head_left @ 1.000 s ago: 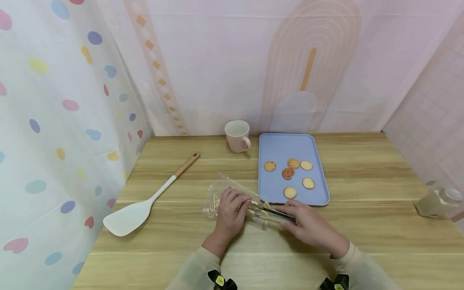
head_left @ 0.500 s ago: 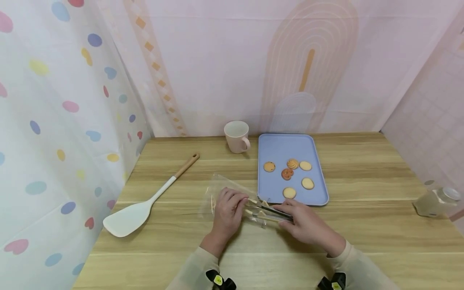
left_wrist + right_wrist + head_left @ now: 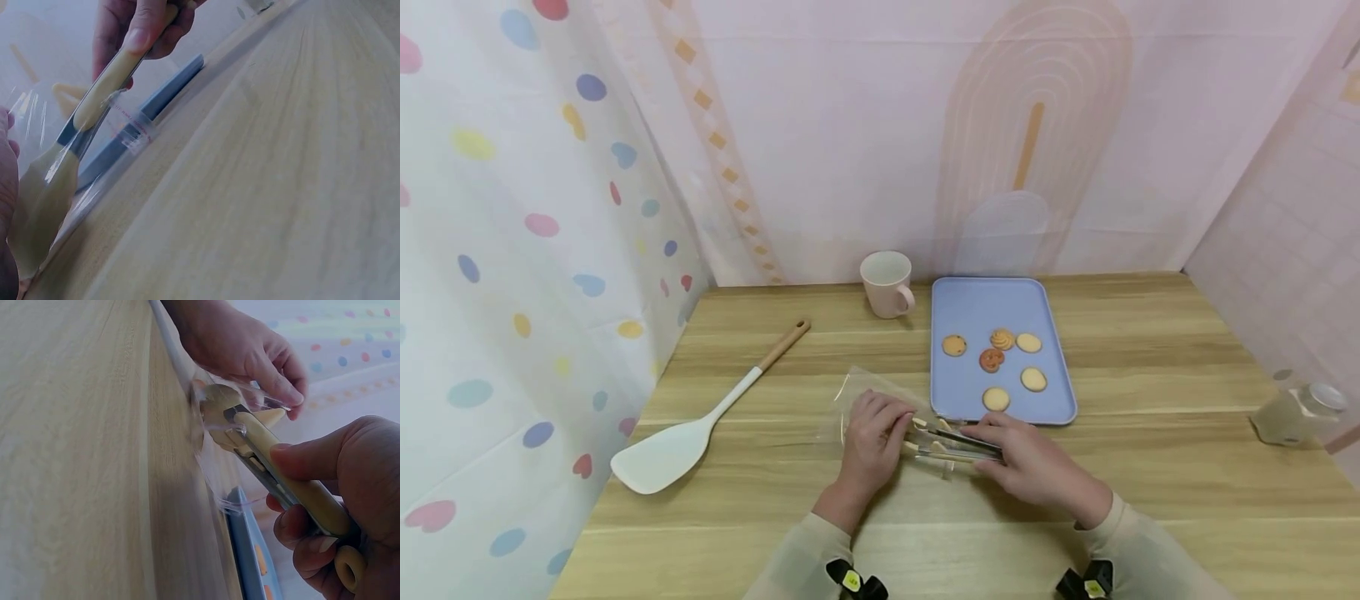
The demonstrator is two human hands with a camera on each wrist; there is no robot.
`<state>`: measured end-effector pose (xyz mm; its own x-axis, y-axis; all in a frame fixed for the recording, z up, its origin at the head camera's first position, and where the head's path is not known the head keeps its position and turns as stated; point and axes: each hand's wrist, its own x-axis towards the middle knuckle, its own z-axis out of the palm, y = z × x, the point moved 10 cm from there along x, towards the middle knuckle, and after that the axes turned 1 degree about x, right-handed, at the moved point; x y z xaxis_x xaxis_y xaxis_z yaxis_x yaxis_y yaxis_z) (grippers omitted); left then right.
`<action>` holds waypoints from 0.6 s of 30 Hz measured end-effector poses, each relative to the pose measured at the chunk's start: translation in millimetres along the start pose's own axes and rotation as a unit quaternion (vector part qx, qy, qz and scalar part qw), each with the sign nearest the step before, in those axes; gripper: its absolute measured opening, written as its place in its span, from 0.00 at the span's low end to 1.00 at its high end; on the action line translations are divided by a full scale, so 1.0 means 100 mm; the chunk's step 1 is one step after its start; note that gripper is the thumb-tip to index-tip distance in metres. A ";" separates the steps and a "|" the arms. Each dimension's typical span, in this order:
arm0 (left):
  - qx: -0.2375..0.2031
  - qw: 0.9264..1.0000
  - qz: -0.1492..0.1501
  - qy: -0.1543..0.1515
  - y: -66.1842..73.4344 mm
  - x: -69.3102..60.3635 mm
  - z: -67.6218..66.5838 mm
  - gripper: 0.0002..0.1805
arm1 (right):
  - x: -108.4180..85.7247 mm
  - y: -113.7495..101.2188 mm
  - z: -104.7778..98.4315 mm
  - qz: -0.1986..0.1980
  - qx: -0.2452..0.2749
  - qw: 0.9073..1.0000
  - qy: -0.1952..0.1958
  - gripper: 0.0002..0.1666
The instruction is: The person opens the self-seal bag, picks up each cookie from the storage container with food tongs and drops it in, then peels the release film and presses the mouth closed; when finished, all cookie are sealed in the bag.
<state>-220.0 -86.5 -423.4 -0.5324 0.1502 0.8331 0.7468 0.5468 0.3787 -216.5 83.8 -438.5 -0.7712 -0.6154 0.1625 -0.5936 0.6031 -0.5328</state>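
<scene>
My left hand (image 3: 872, 442) pinches the edge of a clear plastic bag (image 3: 852, 385) lying on the table. With its thumb and curled fingers, my right hand (image 3: 1037, 462) grips a pair of tongs (image 3: 269, 447) with cream-coloured grips and metal arms. In both wrist views the pale tong heads (image 3: 47, 194) are inside the bag's mouth. Whether anything is between the heads cannot be made out. Just beyond the hands, a blue tray (image 3: 955, 304) bears several cookies, among them a round plain one (image 3: 996, 399) and a reddish-brown one (image 3: 992, 360).
A pink mug (image 3: 887, 287) stands at the back, left of the tray. On the left lies a white spatula (image 3: 662, 454) with a wooden handle. A glass jar (image 3: 1296, 414) with a metallic lid is at the right. Printed curtains border the wooden table.
Both hands, the tongs and the bag keep nearly the same places, with only slight shifts. The whole head view has drifted a little. Cookies on the tray look unchanged.
</scene>
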 end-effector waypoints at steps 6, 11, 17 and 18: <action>0.003 1.000 0.003 -0.009 0.03 0.00 0.01 0.04 | 0.05 -0.02 0.01 -0.002 0.003 1.000 0.001 0.24; 0.006 1.000 0.002 -0.008 0.04 0.00 0.00 0.04 | 0.06 -0.03 0.01 -0.008 -0.006 1.000 0.010 0.24; 0.009 1.000 -0.005 -0.001 0.01 -0.01 -0.01 0.04 | 0.03 -0.02 -0.01 -0.009 -0.015 0.999 0.027 0.24; 0.010 1.000 -0.006 0.000 0.01 -0.01 -0.02 0.04 | 0.03 -0.01 -0.02 -0.009 -0.016 0.999 0.031 0.24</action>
<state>-218.3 -87.5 -423.2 -0.5412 0.1432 0.8286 0.7320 0.5652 0.3804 -218.4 81.9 -436.0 -0.7728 -0.5941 0.2231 -0.6133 0.6089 -0.5031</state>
